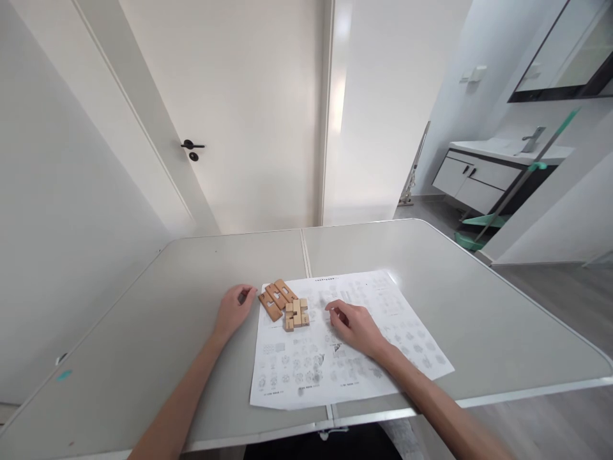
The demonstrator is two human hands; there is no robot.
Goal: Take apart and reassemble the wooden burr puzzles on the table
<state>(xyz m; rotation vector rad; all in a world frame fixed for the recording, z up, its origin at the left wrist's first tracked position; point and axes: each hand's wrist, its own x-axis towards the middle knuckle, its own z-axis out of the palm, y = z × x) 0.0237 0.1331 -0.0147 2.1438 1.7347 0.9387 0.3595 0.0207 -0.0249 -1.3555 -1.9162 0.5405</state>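
Observation:
A small cluster of pale wooden puzzle blocks (297, 314), notched and fitted against each other, lies on a large printed paper sheet (383, 300). Touching its upper left side are several flat, darker brown wooden pieces (276, 297) with cut-out slots, placed side by side. My left hand (234, 309) rests on the table just left of these brown pieces, fingers loosely curled, a gap inside them and nothing held. To the right of the blocks, my right hand (355, 326) lies over the sheet, empty, its fingers bent and slightly apart.
The grey folding table (230, 262) has a centre seam and a pale rim. Behind it stands a white door (249, 128) with a black handle (193, 145). At the right are a sink cabinet (479, 176) and a green broom with a dustpan (472, 239).

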